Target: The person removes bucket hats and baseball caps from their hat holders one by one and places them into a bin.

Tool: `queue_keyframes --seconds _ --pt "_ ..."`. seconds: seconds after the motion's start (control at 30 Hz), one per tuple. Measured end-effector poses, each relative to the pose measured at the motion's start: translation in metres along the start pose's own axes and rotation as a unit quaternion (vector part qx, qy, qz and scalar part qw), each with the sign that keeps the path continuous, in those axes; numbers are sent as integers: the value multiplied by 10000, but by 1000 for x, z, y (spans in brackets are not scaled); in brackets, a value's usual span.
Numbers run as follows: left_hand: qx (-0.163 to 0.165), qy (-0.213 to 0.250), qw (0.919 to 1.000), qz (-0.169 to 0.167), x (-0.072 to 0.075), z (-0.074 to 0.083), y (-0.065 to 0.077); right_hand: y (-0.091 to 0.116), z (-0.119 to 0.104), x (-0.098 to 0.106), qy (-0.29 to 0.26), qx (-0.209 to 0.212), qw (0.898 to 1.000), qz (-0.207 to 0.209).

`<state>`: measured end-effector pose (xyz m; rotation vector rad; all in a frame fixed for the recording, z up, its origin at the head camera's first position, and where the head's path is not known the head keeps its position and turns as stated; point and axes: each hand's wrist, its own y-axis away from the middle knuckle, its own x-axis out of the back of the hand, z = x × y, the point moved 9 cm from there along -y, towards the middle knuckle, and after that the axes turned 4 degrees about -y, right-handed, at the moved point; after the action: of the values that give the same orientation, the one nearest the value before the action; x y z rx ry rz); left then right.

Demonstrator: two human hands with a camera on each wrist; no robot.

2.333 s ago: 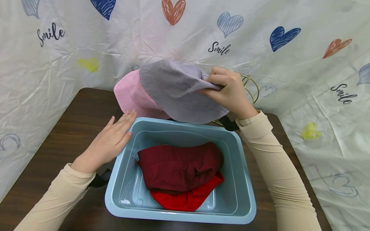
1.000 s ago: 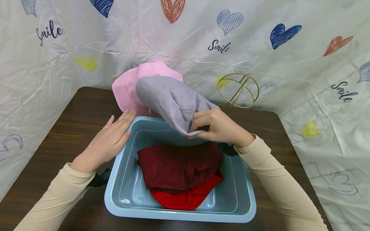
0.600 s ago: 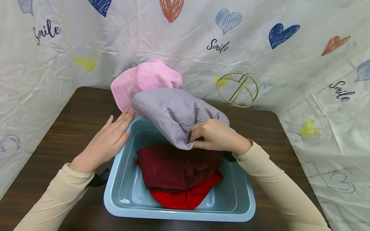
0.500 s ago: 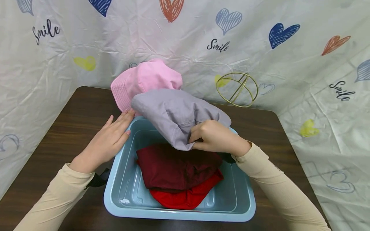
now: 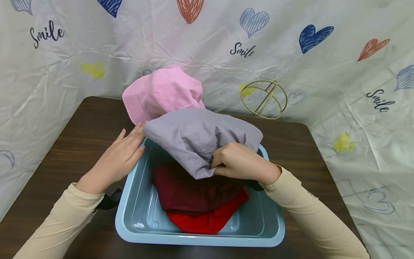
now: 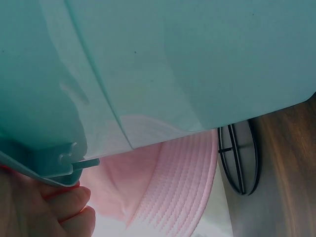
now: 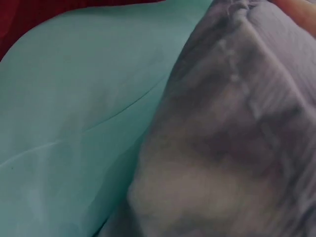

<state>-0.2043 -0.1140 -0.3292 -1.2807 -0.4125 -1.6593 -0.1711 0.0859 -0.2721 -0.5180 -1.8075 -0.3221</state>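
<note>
A grey bucket hat (image 5: 200, 129) hangs over the back part of the light blue plastic basin (image 5: 197, 240). My right hand (image 5: 240, 162) pinches its near edge between thumb and fingers. In the right wrist view the grey cloth (image 7: 212, 148) fills much of the frame. My left hand (image 5: 116, 158) rests with straight fingers against the basin's left rim. Inside the basin lie a folded dark red cloth hat (image 5: 191, 194) and, beneath it, a bright red one (image 5: 207, 221). The grey hat covers part of the dark red one.
Behind the basin sits a pink bucket hat (image 5: 165, 93), partly covered by the grey one. A gold wire stand (image 5: 265, 100) is at the back right of the dark wooden table (image 5: 87, 133). A white printed curtain (image 5: 210, 39) stands behind.
My right hand has brought the grey hat from atop the pink hat down and forward over the basin. This uncovers the pink crown and wire stand. The left hand has stayed at the rim.
</note>
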Motion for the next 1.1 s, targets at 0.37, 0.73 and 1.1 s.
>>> queue_keyframes --seconds 0.37,0.73,1.1 --pt "-140 -175 9997 -33 1 2 -2 15 -13 -18 -177 -191 9992 -303" --pt "-117 -78 9999 -44 0 2 -2 12 -41 -39 -744 373 9949 -565" --pt "-94 -54 9999 -93 -2 2 -2 12 -45 -54 -1837 600 9758 -1027"
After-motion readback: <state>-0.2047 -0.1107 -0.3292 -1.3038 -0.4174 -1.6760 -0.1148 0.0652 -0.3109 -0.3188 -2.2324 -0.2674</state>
